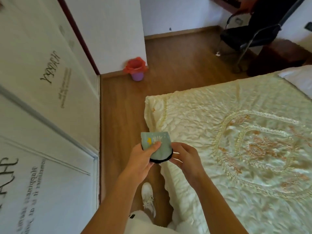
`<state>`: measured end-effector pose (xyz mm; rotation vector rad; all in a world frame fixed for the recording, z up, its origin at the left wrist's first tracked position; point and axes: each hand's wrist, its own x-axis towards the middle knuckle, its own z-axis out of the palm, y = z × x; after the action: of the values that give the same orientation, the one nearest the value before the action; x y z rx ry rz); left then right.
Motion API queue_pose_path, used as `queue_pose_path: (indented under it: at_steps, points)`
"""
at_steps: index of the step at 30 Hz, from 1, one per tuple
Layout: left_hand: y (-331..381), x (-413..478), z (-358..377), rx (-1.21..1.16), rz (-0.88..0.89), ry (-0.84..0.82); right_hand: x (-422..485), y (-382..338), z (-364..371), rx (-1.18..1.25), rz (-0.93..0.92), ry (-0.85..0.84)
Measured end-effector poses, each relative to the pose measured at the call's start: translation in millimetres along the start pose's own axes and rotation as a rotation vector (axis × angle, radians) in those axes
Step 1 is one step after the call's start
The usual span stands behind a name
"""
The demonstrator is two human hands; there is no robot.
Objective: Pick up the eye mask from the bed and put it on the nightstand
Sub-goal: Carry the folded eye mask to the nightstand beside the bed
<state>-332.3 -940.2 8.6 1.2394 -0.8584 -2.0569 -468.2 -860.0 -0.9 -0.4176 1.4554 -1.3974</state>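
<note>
Above the floor beside the bed [228, 132], one folded eye mask [156, 146] sits clamped between two hands: left hand [143, 159] thumb on top, right hand [184, 159] pinching its black edge. Its print is too blurred to read; its lower half hides behind fingers.

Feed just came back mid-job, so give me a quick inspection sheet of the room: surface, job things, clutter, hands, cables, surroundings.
Surface: cream quilted embroidered bedspread, nothing lying on it.
Job things: pale green black-edged fabric eye mask, off the bed, in both hands; nightstand not identifiable.
Clutter: purple bin with red liner on the wooden floor.
Hands: left hand and right hand gripping the mask.
Cables: nothing seen.
Surroundings: white lettered wardrobe doors, black chair.
</note>
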Motion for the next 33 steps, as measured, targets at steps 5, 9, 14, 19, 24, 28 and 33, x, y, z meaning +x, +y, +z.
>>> queue_pose_path:
  at_steps: [5,9,14,19,24,28,33]
  points:
    - [21,-4,-50,-0.063,0.080,0.108,17,1,58,-0.048,0.038,-0.138]
    - [37,8,-89,-0.106,0.113,0.180,40,7,105,-0.077,0.072,-0.228]
    - [66,51,-140,-0.153,0.126,0.235,92,15,165,-0.104,0.128,-0.282]
    - [122,119,-190,-0.164,0.112,0.235,165,3,237,-0.163,0.136,-0.292]
    - [197,179,-227,-0.137,0.143,0.192,230,-28,308,-0.149,0.110,-0.280]
    - [242,222,-241,-0.132,0.130,0.204,273,-49,345,-0.136,0.097,-0.255]
    - [287,281,-246,-0.110,0.122,0.186,336,-72,371,-0.101,0.082,-0.245]
